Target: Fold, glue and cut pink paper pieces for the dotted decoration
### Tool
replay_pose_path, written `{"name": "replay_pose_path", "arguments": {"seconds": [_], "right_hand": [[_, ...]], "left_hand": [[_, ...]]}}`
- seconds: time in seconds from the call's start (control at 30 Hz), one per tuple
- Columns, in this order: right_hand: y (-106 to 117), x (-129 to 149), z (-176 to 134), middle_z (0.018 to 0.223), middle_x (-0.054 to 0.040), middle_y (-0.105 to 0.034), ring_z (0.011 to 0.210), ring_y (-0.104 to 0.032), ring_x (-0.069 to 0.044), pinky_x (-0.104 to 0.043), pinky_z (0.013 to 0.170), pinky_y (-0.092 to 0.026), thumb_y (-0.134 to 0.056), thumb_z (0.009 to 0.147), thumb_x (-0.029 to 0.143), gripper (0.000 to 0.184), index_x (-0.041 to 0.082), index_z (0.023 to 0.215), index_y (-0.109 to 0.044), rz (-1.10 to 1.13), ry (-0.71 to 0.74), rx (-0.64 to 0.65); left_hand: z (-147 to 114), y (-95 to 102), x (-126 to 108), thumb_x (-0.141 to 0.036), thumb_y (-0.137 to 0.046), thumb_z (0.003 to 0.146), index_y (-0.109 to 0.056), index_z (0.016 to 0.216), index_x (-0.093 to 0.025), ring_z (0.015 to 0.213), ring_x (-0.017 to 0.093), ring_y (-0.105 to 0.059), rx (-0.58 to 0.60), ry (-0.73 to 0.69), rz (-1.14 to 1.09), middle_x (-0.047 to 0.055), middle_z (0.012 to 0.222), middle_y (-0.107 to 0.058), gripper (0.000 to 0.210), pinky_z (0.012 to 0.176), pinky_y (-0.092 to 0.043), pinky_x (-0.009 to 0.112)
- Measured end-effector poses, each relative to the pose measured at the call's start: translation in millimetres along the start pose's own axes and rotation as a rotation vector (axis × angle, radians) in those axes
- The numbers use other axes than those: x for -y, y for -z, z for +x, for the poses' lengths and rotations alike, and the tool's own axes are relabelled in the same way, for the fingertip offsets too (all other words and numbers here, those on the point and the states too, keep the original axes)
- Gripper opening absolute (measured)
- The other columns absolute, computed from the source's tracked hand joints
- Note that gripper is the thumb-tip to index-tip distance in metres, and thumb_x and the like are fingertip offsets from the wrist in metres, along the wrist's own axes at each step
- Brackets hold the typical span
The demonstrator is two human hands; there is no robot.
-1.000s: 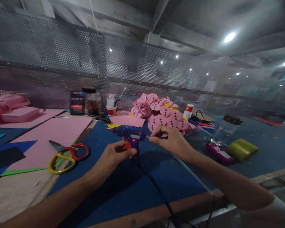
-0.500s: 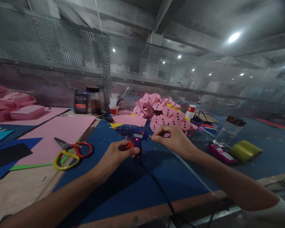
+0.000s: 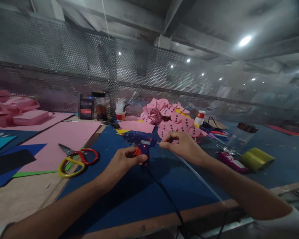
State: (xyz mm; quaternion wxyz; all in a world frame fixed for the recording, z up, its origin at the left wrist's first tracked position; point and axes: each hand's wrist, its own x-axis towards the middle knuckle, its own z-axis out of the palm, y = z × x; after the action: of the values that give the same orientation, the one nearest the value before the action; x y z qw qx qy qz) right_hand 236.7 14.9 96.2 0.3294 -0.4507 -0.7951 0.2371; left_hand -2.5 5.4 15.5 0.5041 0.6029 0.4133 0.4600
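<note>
The left hand (image 3: 126,160) firmly clasped the blue plastic glue gun (image 3: 139,140) above the dark-blue tabletop (image 3: 109,207), while the right hand (image 3: 181,145) pinched a long translucent stick (image 3: 199,177), seemingly near the gun's rear, where a crooked push could have bent it.

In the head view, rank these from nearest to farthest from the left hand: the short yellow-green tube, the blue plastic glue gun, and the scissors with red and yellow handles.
1. Blue plastic glue gun, in the grip of the left hand.
2. Scissors with red and yellow handles, to that hand's left.
3. Short yellow-green tube, well off to the right.
</note>
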Motion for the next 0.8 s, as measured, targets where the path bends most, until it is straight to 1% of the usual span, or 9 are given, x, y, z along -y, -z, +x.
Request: {"name": "replay_pose_path", "arguments": {"seconds": [0.23,0.57,0.73,0.8], "right_hand": [[0.4,-3.2,1.6,0.085,-0.0035,-0.079,0.084,-0.072,-0.020,-0.030,0.077,-0.053,-0.073,0.088,0.030,0.013,0.019,0.080,-0.076,0.017,0.005,0.016],[3.6,-1.4,2.6,0.087,-0.0046,-0.078,0.086,-0.071,-0.020,-0.031,0.079,-0.052,-0.073,0.087,0.033,0.017,0.018,0.081,-0.075,0.008,-0.015,0.048],[4.1,-1.2,3.5,0.079,-0.0034,-0.077,0.080,-0.070,-0.019,-0.030,0.077,-0.051,-0.070,0.090,0.036,0.021,0.018,0.079,-0.074,0.022,-0.013,0.096],[3.5,-1.8,4.5,0.078,-0.0033,-0.076,0.079,-0.069,-0.019,-0.030,0.076,-0.051,-0.070,0.091,0.038,0.024,0.019,0.078,-0.074,0.030,-0.010,0.099]], "left_hand": [[0.2,0.2,2.2,-0.050,-0.085,0.073,-0.066,0.063,-0.018,0.077,0.020,-0.062,0.001,0.003,-0.001,0.002,0.072,-0.071,0.038,0.075,-0.043,0.029],[-2.7,-0.8,-4.0,-0.050,-0.085,0.072,-0.069,0.066,-0.018,0.077,0.020,-0.061,0.018,0.014,-0.013,0.003,0.075,-0.072,0.036,0.075,-0.043,0.029],[-3.1,-2.4,-3.1,-0.047,-0.087,0.072,-0.069,0.065,-0.018,0.072,0.018,-0.058,0.022,0.010,-0.012,0.000,0.070,-0.068,0.035,0.071,-0.042,0.027],[-2.9,-2.1,-1.3,-0.047,-0.086,0.074,-0.071,0.068,-0.018,0.075,0.018,-0.059,0.037,0.015,-0.030,0.001,0.072,-0.069,0.034,0.073,-0.043,0.028]]}}
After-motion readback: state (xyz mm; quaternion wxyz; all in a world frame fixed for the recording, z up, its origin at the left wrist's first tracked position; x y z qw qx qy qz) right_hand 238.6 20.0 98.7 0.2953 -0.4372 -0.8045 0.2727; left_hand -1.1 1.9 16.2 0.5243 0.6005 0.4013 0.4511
